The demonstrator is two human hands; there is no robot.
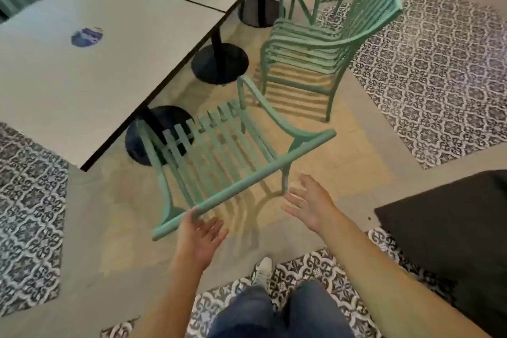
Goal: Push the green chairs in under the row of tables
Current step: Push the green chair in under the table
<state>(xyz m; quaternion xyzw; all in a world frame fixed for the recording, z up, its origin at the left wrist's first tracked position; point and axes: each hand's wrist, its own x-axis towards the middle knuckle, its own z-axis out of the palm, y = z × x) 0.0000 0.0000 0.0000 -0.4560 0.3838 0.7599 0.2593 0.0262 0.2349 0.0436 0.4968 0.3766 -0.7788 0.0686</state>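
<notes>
A green slatted chair stands right in front of me, its seat facing the row of grey tables and partly under the nearest table's edge. My left hand is open, its fingertips touching the left part of the chair's top back rail. My right hand hovers open, palm up, just behind the rail's right part, apart from it. A second green chair stands farther along, pulled out from the tables and turned at an angle.
Black round pedestal bases stand under the tables. A dark block of furniture sits close on my right. Patterned tiles border a plain beige floor strip. My legs and one white shoe show at the bottom.
</notes>
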